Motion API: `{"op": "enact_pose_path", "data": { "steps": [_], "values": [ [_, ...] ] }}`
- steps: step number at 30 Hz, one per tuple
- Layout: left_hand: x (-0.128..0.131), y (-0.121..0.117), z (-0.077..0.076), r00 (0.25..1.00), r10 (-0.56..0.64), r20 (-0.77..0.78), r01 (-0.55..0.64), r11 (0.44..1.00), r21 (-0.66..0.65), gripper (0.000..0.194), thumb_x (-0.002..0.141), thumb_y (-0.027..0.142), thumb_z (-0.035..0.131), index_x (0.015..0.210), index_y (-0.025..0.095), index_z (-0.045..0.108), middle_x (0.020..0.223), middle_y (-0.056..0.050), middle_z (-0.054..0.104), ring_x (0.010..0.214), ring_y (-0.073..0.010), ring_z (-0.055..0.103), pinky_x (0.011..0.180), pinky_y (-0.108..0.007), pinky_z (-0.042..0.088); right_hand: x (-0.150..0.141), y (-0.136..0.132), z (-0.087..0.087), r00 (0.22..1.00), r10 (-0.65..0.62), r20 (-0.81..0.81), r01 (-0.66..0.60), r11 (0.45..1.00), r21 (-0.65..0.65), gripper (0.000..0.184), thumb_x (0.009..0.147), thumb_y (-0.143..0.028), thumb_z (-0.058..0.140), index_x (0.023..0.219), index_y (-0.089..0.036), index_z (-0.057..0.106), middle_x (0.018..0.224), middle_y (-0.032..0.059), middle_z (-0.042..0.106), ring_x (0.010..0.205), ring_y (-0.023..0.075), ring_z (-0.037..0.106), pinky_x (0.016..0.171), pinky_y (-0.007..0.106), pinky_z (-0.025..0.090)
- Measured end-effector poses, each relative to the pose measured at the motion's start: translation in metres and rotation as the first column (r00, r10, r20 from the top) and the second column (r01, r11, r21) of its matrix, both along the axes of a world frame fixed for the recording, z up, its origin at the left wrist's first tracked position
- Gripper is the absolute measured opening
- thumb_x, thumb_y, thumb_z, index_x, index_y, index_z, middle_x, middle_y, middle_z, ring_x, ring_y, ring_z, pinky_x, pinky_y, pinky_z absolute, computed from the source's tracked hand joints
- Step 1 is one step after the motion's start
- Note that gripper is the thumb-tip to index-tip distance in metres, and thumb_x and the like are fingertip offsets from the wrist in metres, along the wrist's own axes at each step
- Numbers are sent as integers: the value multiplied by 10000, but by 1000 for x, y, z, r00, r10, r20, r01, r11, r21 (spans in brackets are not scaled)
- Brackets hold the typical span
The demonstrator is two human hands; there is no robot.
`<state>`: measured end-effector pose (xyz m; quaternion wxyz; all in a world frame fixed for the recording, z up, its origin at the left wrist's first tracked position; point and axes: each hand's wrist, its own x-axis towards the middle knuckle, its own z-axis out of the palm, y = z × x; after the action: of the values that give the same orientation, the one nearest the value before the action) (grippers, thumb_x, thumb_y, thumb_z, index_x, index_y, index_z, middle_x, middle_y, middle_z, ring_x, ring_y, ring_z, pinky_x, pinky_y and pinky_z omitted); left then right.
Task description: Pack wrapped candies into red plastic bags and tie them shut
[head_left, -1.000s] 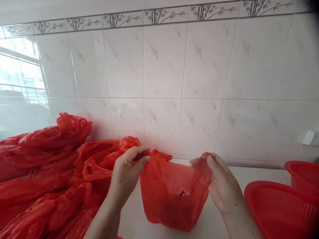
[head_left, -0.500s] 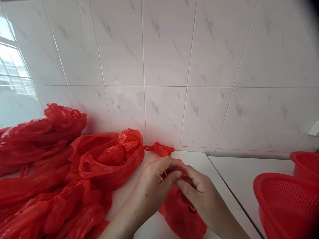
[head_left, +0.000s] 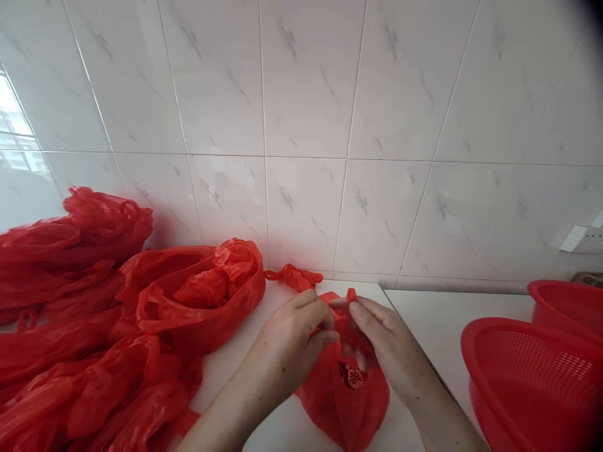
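Between my hands a red plastic bag (head_left: pixel 346 408) lies on the white tabletop, with a dark printed mark (head_left: pixel 354 378) showing near its middle. My right hand (head_left: pixel 384 329) pinches the upper part of this bag between thumb and fingers, and a small red tip sticks up above the thumb. My left hand (head_left: pixel 301 336) is closed at the bag's left upper edge, its fingers curled against the thin plastic. A smaller crumpled red bag (head_left: pixel 296 276) rests just beyond my hands, by the wall.
A big heap of red plastic bags (head_left: pixel 94 383) covers the left side. One wide-mouthed red bag (head_left: pixel 198 323) there holds crumpled bags. Red perforated baskets (head_left: pixel 490 329) stand at the right, beyond a seam in the tabletop. A tiled wall (head_left: pixel 306 94) with a socket (head_left: pixel 581 240) rises behind.
My hands have drawn slightly apart, and the right thumb now grips a raised bit of the bag. More of the bag and its printed mark shows. The view has turned slightly right.
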<state>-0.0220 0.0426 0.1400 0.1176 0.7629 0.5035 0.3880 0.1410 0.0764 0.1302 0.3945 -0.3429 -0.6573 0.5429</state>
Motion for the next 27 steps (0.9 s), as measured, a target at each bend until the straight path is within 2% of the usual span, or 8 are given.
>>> {"op": "enact_pose_path", "data": {
  "steps": [5, 9, 13, 15, 17, 21, 24, 27],
  "values": [
    [-3, 5, -5, 987, -11, 161, 11, 1000, -3, 158, 844, 129, 488, 706, 204, 469, 1098, -49, 583, 1068, -211, 509, 861, -349, 428, 17, 8, -1, 963, 269, 19, -269, 957, 107, 394, 900, -490, 469, 928, -169, 695, 657, -8, 530, 532, 97, 461, 579, 252, 423],
    [1, 3, -6, 991, -42, 129, 37, 999, 37, 158, 828, 108, 504, 708, 207, 477, 1196, -53, 559, 1203, -239, 433, 946, -411, 396, 26, 10, -2, 960, 251, 124, -267, 955, 131, 399, 920, -432, 430, 872, -175, 731, 612, 0, 529, 569, 113, 467, 567, 243, 388],
    [2, 4, -7, 997, -57, 56, 48, 988, 149, 140, 815, 100, 512, 721, 203, 501, 1314, -78, 479, 1296, -291, 321, 991, -485, 351, 26, 5, 3, 948, 261, 181, -276, 959, 63, 147, 808, -216, 543, 798, -197, 689, 630, -16, 571, 619, 124, 521, 585, 240, 401],
    [1, 4, -7, 995, -86, 51, 80, 991, 111, 136, 825, 105, 493, 735, 206, 501, 1288, -67, 510, 1283, -282, 338, 989, -461, 347, 25, 1, 7, 950, 263, 166, -272, 962, 32, 128, 769, -170, 554, 848, -220, 640, 651, -42, 544, 624, 118, 514, 609, 244, 414],
    [0, 3, -7, 993, -81, 83, 85, 996, -42, 117, 845, 151, 474, 746, 213, 481, 1044, -43, 609, 1094, -239, 491, 856, -373, 419, 25, 0, 9, 952, 260, 158, -263, 965, -1, 200, 741, -157, 564, 920, -246, 583, 674, -61, 510, 613, 109, 487, 594, 236, 409],
    [2, -1, -5, 992, 11, 127, 19, 973, -229, 156, 844, 232, 456, 695, 209, 415, 687, 35, 502, 683, -141, 480, 589, -249, 360, 25, 4, 6, 953, 48, 298, -79, 993, 92, 336, 740, -170, 556, 1054, -286, 532, 680, -65, 483, 614, 119, 467, 560, 232, 388],
    [6, -2, -3, 992, 30, 121, -2, 975, -224, 180, 835, 229, 449, 662, 204, 405, 660, 38, 480, 632, -128, 434, 549, -240, 317, 22, 8, 1, 913, -227, 340, 143, 956, 255, 340, 745, -230, 575, 1075, -306, 556, 686, -55, 492, 594, 131, 479, 532, 242, 387],
    [8, -2, -2, 993, 34, 109, -12, 980, -201, 183, 824, 204, 453, 649, 204, 399, 652, 35, 486, 632, -133, 428, 548, -243, 306, 17, 9, 0, 884, -291, 366, 203, 944, 258, 243, 773, -280, 550, 1005, -306, 619, 681, -38, 541, 563, 138, 487, 504, 253, 374]
  ]
}}
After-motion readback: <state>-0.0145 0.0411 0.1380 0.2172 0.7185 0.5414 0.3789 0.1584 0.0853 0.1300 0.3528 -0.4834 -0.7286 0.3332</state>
